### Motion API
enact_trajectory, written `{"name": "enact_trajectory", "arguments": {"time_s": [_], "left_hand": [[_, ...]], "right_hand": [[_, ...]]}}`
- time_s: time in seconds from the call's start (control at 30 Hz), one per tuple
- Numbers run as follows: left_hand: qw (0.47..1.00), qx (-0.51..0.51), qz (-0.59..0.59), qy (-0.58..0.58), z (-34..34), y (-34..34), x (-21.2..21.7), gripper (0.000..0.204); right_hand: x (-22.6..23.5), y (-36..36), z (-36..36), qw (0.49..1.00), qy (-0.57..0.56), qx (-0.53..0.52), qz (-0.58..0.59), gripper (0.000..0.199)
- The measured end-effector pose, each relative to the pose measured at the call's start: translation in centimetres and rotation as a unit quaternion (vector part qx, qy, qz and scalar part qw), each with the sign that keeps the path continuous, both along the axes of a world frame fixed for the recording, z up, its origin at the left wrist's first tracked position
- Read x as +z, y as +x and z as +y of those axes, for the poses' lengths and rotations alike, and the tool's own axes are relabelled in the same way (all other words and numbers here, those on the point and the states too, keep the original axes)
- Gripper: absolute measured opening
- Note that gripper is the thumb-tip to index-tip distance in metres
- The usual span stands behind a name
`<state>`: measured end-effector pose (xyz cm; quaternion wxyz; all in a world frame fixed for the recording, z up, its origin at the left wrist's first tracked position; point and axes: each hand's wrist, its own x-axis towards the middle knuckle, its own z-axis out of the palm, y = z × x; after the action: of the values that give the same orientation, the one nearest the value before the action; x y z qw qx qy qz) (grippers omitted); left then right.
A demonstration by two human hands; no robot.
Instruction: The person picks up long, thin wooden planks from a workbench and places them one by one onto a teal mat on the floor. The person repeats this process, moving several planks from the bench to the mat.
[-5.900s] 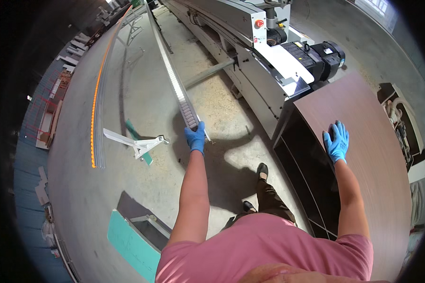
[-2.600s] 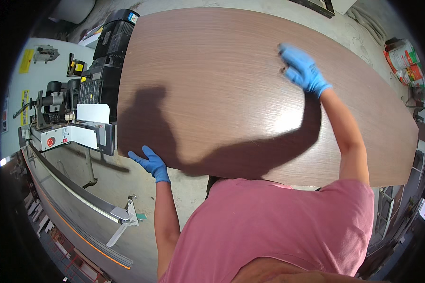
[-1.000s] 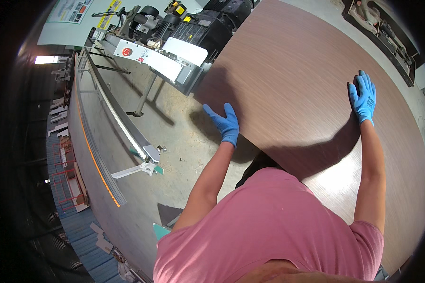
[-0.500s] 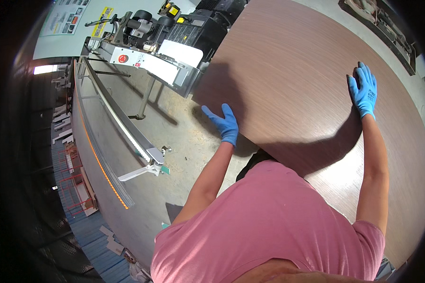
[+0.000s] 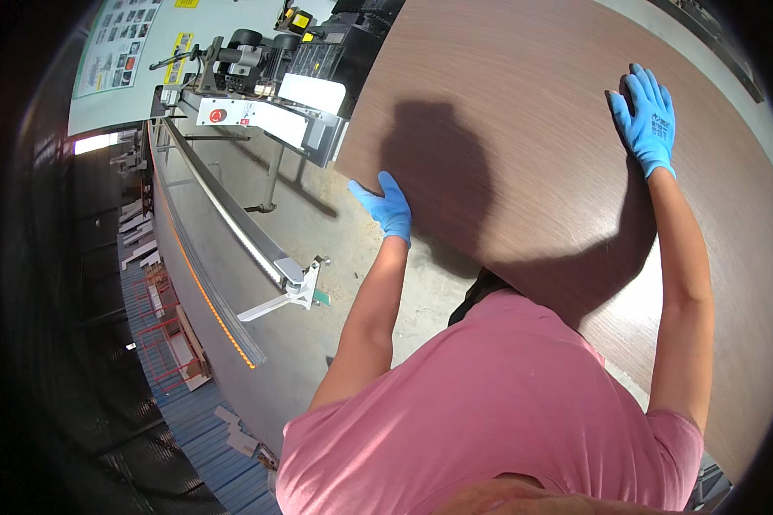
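Observation:
A large brown wood-grain panel (image 5: 541,163) fills the right side of the view. My right hand (image 5: 648,120), in a light blue glove with dark fingertips, rests flat on its top, arm stretched forward and fingers extended. At the panel's near left edge is my left hand (image 5: 385,208), gloved in the same blue. Two of its digits are stretched apart; the others do not show clearly. Whether it touches the edge or is just beside it, I cannot tell. Neither hand is closed around anything.
A machine (image 5: 318,64) with motors and a red stop button (image 5: 218,115) stands at the panel's far left corner. A long metal rail (image 5: 219,206) on legs extends from it toward me. Beyond lies a conveyor strip with orange rollers (image 5: 206,300). Cut boards (image 5: 185,343) are stacked far left.
The panel and both hands have shifted forward and slightly left, the panel's corner now closer to the machine. The view has also moved a little. Both hands keep much the same pose.

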<state>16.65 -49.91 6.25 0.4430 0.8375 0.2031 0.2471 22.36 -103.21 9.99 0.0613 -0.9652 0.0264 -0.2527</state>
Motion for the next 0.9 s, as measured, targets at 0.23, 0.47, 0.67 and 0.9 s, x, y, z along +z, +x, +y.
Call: {"name": "enact_trajectory", "arguments": {"time_s": [0.23, 0.47, 0.67, 0.9], "left_hand": [[0.999, -0.007, -0.030, -0.044, 1.0, 0.0, -0.6, 0.084], [0.999, 0.030, -0.016, -0.017, -0.5, 0.0, 0.3, 0.071], [0.999, 0.033, -0.016, -0.014, 0.6, -0.3, -0.7, 0.069], [0.997, -0.005, -0.045, -0.055, 0.4, -0.2, -0.8, 0.065]], "right_hand": [[0.5, -0.2, 0.6, 1.000, 0.016, -0.003, 0.013, 0.052], [-0.2, -0.1, 0.1, 1.000, 0.012, -0.015, 0.023, 0.054], [0.0, -0.1, 0.3, 1.000, 0.006, -0.013, 0.025, 0.053], [-0.1, -0.1, 0.2, 0.999, -0.005, -0.018, 0.028, 0.055]]}}
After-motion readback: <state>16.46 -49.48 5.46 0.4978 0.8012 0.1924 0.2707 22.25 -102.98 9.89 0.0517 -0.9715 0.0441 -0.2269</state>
